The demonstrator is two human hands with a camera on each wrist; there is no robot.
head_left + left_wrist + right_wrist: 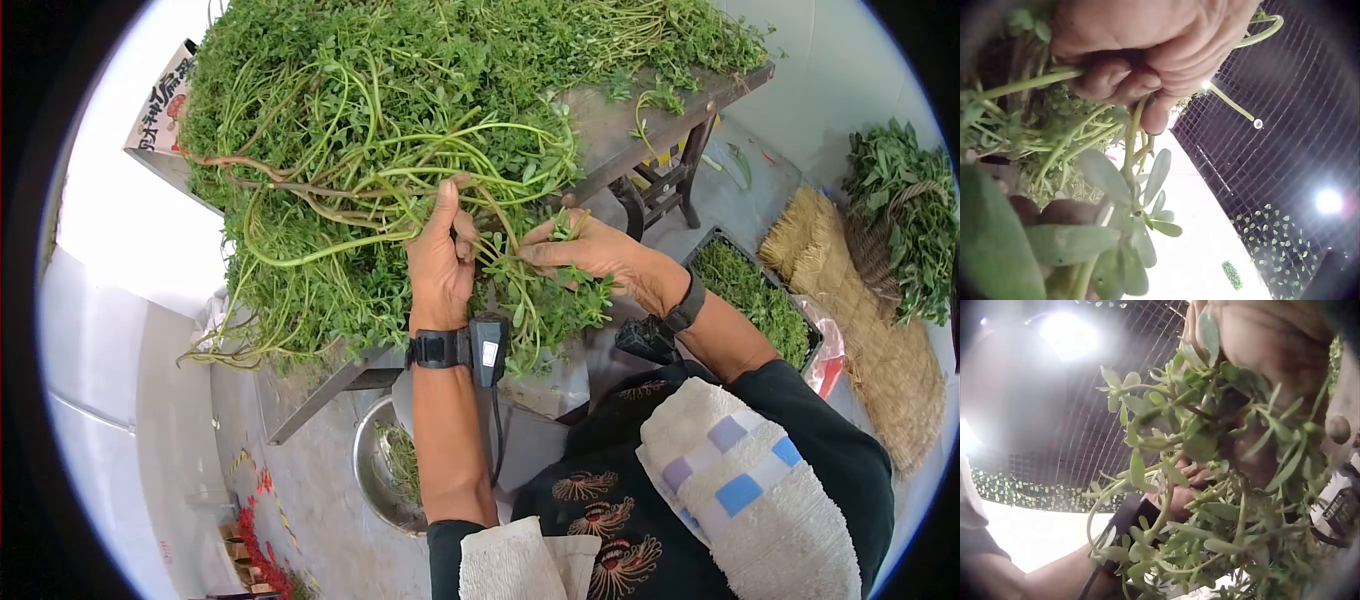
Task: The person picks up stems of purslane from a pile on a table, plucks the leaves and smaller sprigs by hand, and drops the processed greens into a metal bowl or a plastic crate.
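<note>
A bunch of long-stemmed purslane (525,300) hangs between the two hands in the head view. My left hand (440,255) grips its stems in curled fingers, thumb pointing up. In the left wrist view, a stem with oval, fleshy leaves (1132,250) comes out below those fingers. From the other side my right hand (595,250) pinches leafy stems between thumb and fingers. Leaves cover much of that hand in the right wrist view, where the purslane sprigs (1166,462) spread in front of it. Long bare stems (330,205) lie past the left hand on the pile.
A big heap of purslane (400,60) covers the table (620,125). Below left, a metal bowl (370,480) holds some stems. To the right stand a black crate (750,290) of greens, a straw mat (860,340) and a leafy bundle (900,200).
</note>
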